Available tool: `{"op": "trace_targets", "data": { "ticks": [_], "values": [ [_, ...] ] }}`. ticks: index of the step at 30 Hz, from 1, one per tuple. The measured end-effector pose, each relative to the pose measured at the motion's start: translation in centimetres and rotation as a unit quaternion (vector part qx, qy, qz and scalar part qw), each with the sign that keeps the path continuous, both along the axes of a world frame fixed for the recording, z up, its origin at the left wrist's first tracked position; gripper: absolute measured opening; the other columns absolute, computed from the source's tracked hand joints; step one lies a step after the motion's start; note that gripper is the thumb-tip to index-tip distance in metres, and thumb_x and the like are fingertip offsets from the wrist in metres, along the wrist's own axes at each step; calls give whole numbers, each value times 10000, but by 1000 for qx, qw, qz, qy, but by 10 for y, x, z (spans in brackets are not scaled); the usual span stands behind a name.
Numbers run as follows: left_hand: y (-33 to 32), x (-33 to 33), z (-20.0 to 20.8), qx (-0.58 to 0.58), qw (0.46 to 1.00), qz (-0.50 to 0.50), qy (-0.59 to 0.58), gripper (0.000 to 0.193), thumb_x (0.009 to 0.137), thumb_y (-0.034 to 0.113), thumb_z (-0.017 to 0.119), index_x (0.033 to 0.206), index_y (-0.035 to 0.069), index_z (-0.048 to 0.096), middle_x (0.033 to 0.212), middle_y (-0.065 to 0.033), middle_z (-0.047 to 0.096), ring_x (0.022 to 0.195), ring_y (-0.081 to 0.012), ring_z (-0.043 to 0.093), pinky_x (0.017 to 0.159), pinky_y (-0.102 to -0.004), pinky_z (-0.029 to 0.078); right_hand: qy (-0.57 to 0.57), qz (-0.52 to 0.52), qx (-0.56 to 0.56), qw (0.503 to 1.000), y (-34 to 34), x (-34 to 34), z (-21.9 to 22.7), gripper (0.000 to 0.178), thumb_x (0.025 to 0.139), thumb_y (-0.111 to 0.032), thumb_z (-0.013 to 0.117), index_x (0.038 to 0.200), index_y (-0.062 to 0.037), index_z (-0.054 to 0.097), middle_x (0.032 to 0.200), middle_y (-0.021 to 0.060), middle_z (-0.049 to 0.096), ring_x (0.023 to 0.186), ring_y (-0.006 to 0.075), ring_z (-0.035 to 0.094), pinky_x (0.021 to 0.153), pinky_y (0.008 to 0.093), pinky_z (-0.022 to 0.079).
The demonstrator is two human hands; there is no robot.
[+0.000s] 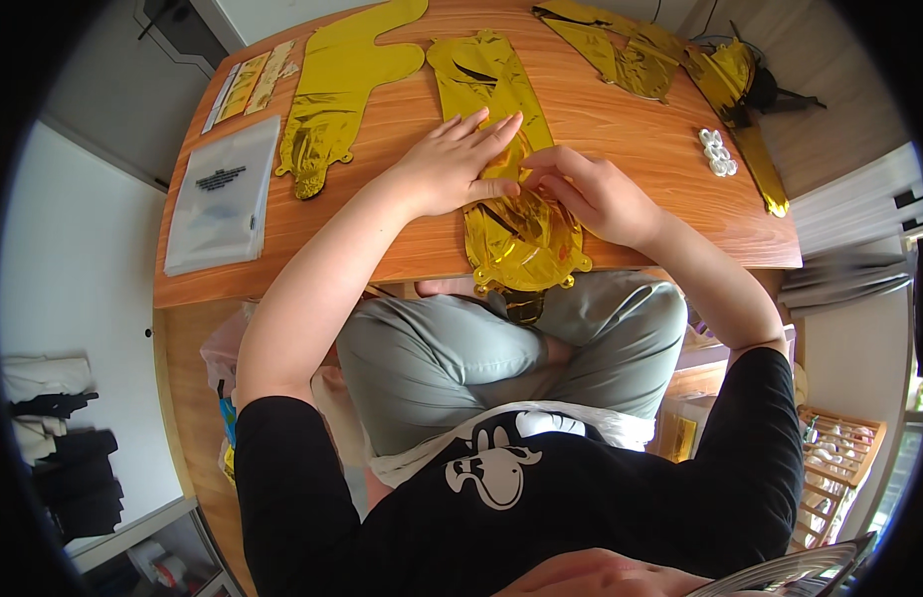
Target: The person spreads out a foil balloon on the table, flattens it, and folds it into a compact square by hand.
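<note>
A shiny gold foil balloon (pixel 529 244), flat and creased, lies lengthwise in front of me, its near end hanging over the table's front edge. My left hand (pixel 452 167) rests on its middle, palm down, with fingers spread. At the balloon's right side, my right hand (pixel 603 199) is bent inward, its thumb and fingers closed on the foil. The exact spot of the pinch is partly hidden by the fingers.
Another flat gold balloon (pixel 329 95) lies left, beside a stack of clear plastic bags (pixel 221 204) and some small cards (pixel 248 85). More gold foil (pixel 621 55) lies far right, near several white ribbon rolls (pixel 718 154). The wooden table (pixel 382 269) ends just before my lap.
</note>
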State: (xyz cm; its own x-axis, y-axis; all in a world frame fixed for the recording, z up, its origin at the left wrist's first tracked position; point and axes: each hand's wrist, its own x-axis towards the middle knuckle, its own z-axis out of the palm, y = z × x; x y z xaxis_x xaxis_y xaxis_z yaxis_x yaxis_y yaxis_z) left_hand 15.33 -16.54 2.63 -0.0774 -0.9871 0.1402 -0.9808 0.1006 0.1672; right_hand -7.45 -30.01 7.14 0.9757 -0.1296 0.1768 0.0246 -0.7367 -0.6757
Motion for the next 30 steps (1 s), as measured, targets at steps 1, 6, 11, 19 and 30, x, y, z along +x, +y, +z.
{"op": "trace_targets", "data": {
  "ticks": [1, 6, 11, 19, 30],
  "values": [
    [0, 0, 0, 0, 1000, 0, -1, 1072, 887, 838, 363, 1673, 178, 53, 1686, -123, 293, 1567, -369, 217, 1283, -458, 180, 4, 9, 14, 1000, 1, -1, 0, 330, 965, 34, 619, 1287, -33, 588, 1118, 137, 709, 1058, 310, 694, 890, 395, 567],
    [2, -7, 4, 2, 1000, 12, -8, 958, 948, 759, 422, 1672, 218, 104, 1686, -124, 290, 1573, -346, 207, 1280, -460, 187, -60, 72, -80, 992, -9, -1, -3, 359, 925, 76, 620, 1267, -23, 580, 1200, 131, 702, 1126, 337, 672, 950, 411, 546],
    [2, -9, 4, -14, 999, 10, -45, 847, 1004, 663, 454, 1661, 198, 190, 1694, -93, 284, 1564, -355, 225, 1276, -463, 198, -91, 38, -254, 962, -8, -8, 6, 443, 772, 77, 695, 1180, -92, 673, 1327, 111, 650, 1163, 325, 608, 983, 438, 494],
    [0, -14, 11, -3, 998, 8, -65, 739, 1044, 543, 482, 1646, 185, 246, 1694, -82, 287, 1552, -366, 252, 1268, -470, 221, -80, 78, -153, 982, -11, 4, 22, 305, 836, 41, 697, 1117, -75, 714, 1307, 129, 639, 1164, 358, 614, 980, 429, 514],
    [-2, -3, -2, -13, 997, -2, -71, 640, 1084, 254, 422, 1665, 176, 164, 1696, -65, 289, 1557, -346, 263, 1279, -458, 222, -52, 80, -232, 968, 7, 14, 5, 423, 853, -130, 745, 1268, -140, 665, 1387, 69, 601, 1182, 288, 638, 978, 449, 496]
  ]
}}
